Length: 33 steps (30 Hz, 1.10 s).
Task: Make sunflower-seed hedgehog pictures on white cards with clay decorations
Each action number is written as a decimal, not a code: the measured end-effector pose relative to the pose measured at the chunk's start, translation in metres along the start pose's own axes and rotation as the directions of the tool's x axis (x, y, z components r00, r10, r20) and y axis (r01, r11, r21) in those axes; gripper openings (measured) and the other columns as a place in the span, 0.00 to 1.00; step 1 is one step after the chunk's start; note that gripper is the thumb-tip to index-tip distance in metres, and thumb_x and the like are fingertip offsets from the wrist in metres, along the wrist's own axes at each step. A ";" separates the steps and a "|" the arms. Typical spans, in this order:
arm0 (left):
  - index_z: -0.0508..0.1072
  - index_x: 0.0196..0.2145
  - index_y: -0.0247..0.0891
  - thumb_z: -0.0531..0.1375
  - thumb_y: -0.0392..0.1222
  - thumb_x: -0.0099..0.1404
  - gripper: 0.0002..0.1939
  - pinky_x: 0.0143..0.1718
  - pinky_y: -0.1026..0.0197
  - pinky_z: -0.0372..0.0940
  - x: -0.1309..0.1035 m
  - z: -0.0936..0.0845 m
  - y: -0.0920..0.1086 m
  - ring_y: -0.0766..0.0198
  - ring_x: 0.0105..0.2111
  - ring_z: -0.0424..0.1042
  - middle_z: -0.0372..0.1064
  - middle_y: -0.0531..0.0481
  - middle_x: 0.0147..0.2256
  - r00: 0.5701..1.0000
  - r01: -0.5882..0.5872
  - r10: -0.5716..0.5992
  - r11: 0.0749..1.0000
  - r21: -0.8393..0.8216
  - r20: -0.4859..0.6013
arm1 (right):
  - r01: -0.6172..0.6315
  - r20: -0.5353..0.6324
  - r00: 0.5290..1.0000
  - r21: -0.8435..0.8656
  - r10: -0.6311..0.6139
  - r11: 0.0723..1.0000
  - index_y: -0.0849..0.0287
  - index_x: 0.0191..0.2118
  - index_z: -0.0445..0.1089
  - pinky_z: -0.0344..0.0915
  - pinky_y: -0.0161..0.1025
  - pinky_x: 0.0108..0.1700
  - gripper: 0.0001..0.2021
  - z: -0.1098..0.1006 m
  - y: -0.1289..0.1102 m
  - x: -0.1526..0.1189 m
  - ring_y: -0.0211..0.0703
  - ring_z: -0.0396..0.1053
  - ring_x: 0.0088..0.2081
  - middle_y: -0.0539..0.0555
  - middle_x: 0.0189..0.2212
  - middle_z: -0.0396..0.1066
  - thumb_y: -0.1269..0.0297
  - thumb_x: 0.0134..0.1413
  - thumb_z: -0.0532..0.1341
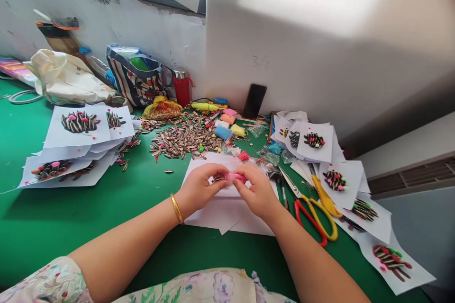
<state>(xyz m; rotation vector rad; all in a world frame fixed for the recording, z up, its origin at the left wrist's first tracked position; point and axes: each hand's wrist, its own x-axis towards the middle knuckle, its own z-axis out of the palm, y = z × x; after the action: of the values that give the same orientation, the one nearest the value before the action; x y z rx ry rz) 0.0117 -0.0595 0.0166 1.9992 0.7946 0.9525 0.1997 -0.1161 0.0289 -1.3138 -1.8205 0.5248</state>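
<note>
From where I'm standing, the left hand (204, 187) and right hand (256, 191) are both pinching a smooth, stubby pink lump (239, 178), clay-looking and lying roughly sideways, above flat white paper (245, 213), with striped teardrop-shaped seeds (185, 135) heaped beyond.

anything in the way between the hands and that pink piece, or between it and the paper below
Nothing visible: the left hand and right hand are both on the pink piece. No obstacle shows between it and the white paper either, though the hands hide part of that sheet.
</note>
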 end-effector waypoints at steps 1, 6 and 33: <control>0.75 0.38 0.41 0.63 0.43 0.63 0.06 0.38 0.60 0.68 0.000 -0.001 0.000 0.63 0.36 0.72 0.75 0.51 0.35 0.999 -0.033 0.033 0.997 0.065 0.002 | -0.002 0.004 1.000 -0.003 0.002 1.000 0.55 0.39 0.71 0.64 0.42 0.41 0.05 0.001 -0.001 0.000 0.45 0.68 0.39 0.53 0.35 0.71 0.67 0.61 0.57; 0.74 0.39 0.41 0.60 0.46 0.67 0.07 0.43 0.57 0.65 -0.001 -0.003 0.005 0.60 0.39 0.72 0.76 0.47 0.37 0.975 -0.223 0.221 0.936 0.272 0.038 | -0.024 0.052 0.998 0.017 0.023 1.000 0.54 0.37 0.69 0.64 0.42 0.41 0.06 0.002 -0.008 -0.003 0.45 0.67 0.39 0.53 0.34 0.71 0.64 0.63 0.55; 0.75 0.38 0.40 0.57 0.42 0.69 0.07 0.38 0.58 0.65 -0.004 -0.002 0.003 0.61 0.35 0.70 0.73 0.46 0.33 0.936 -0.334 0.351 0.889 0.312 0.002 | -0.240 0.077 0.970 0.185 0.230 0.953 0.54 0.38 0.62 0.60 0.35 0.32 0.03 0.003 -0.013 -0.007 0.39 0.62 0.31 0.47 0.30 0.64 0.62 0.60 0.55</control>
<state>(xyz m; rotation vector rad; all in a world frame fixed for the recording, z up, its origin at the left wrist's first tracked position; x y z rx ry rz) 0.0088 -0.0636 0.0188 2.4537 0.6606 1.1433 0.1905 -0.1267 0.0333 -1.3999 -1.6175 0.8521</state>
